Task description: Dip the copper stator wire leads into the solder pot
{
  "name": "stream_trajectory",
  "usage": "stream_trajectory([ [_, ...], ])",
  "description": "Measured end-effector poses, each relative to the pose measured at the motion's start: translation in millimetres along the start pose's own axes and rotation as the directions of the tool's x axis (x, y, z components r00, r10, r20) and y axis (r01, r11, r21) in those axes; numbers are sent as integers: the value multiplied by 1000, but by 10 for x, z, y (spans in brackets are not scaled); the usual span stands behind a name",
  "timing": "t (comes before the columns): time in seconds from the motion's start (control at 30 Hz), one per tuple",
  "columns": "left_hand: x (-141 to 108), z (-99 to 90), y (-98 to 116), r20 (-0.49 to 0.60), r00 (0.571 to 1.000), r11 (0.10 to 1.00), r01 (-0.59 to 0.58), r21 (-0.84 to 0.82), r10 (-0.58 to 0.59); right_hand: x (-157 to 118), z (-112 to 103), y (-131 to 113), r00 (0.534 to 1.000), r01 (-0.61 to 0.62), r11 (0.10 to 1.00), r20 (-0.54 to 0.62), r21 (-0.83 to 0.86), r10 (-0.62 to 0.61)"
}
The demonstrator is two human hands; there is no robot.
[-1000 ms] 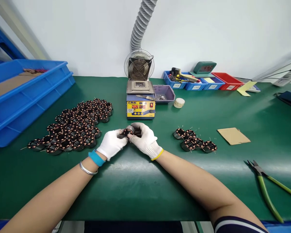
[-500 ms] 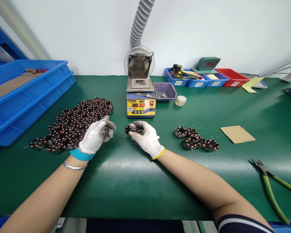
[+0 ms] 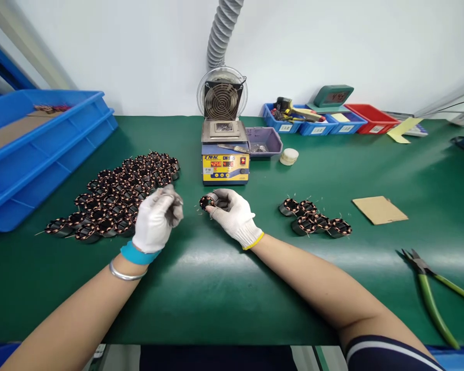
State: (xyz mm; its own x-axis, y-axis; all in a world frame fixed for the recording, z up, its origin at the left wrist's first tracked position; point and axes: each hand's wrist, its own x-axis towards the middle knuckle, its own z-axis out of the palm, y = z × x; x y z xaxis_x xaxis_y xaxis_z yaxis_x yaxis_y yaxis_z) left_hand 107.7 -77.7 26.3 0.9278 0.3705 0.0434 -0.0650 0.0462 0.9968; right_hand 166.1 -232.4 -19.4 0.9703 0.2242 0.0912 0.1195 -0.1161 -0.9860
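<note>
A motor stator (image 3: 208,202), a dark ring with copper windings and thin wire ends, is pinched in my gloved right hand (image 3: 232,211) just over the green mat. To its left my gloved left hand (image 3: 158,214) hovers with fingers drawn together; whether anything is between them is hidden. That hand is beside a large group of stators (image 3: 116,198) standing close together on the mat. Several more stators (image 3: 305,224) form a small cluster to the right of my right hand. Straight ahead stands a yellow and blue solder pot (image 3: 226,167) with a lit red display.
Behind the pot are a fan (image 3: 221,102) and a grey hose (image 3: 222,36). A purple tray (image 3: 268,141) and a round white container (image 3: 288,156) sit beside it. Stacked blue crates (image 3: 62,149) flank the left; cardboard (image 3: 379,210) and green-handled pliers (image 3: 425,283) lie right.
My left hand has shifted slightly right and its fingers have closed together from a looser spread. My right hand keeps the stator in nearly the same spot. The view has tilted slightly.
</note>
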Motion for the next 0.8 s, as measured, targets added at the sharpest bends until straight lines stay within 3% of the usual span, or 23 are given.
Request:
stream_trajectory([
  [0.07,29,-23,-26,-40,998,998,-48,38,49,3,0,-5,1000,0,1000,-7,-10,0],
  [0.2,42,52,-120,206,978,957,-92,276,34,7,-5,8,1000,10,1000,-10,-14,-11],
  [0.3,-2,155,-167,290,957,932,-80,353,-28,13,-15,29,999,33,999,-17,-13,-34],
  [0.37,-47,194,-190,273,962,935,-96,340,0,17,-24,34,999,35,999,-24,-7,-35],
  [0.53,-111,166,-245,116,984,957,-160,244,135,82,-71,-41,997,4,992,-76,129,6],
  [0.6,-88,163,-268,111,983,962,-167,218,145,175,-117,-127,993,22,987,-118,158,-3],
  [0.7,-26,195,-292,253,959,937,-201,287,128,446,-235,-334,981,82,993,-181,90,-65],
  [0.8,15,230,-306,449,886,794,-353,495,114,874,-411,-619,949,170,965,-232,-200,-215],
])
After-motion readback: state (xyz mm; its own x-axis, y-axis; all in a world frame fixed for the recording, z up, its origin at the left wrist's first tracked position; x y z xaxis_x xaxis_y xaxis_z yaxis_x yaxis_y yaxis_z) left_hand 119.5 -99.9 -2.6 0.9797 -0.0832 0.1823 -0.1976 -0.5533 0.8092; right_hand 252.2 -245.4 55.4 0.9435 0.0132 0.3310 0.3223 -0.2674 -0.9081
